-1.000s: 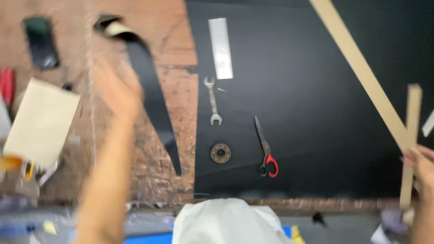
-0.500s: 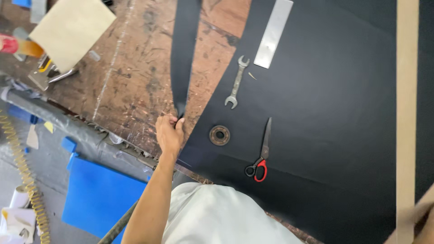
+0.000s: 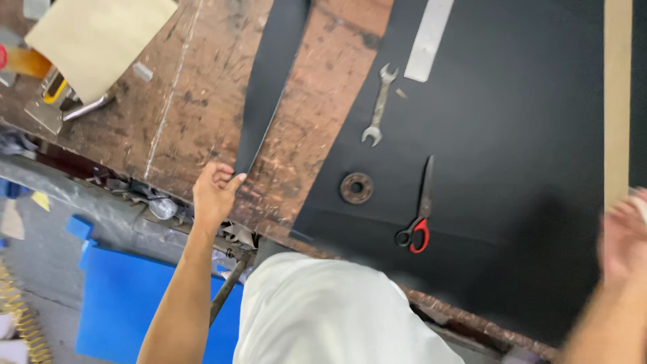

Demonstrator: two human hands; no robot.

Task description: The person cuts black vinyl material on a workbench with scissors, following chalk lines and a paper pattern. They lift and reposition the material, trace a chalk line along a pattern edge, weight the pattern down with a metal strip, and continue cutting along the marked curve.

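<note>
**Strip pinched at the bench edge**

Here we see the black strip [image 3: 269,81] lying on the worn bench [image 3: 182,101], its near tip pinched by the left hand [image 3: 214,194]. The right hand [image 3: 623,236] is blurred, perhaps open, near the wooden slat [image 3: 617,101].

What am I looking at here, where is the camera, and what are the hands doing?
The camera sits on a person's head and looks down at a worn workbench. The left hand pinches the pointed end of a long black strip. The right hand is blurred, near a long wooden slat; whether it holds anything cannot be told. On a big black sheet lie a spanner, red-handled scissors, a rusty ring and a flat metal bar.
</note>
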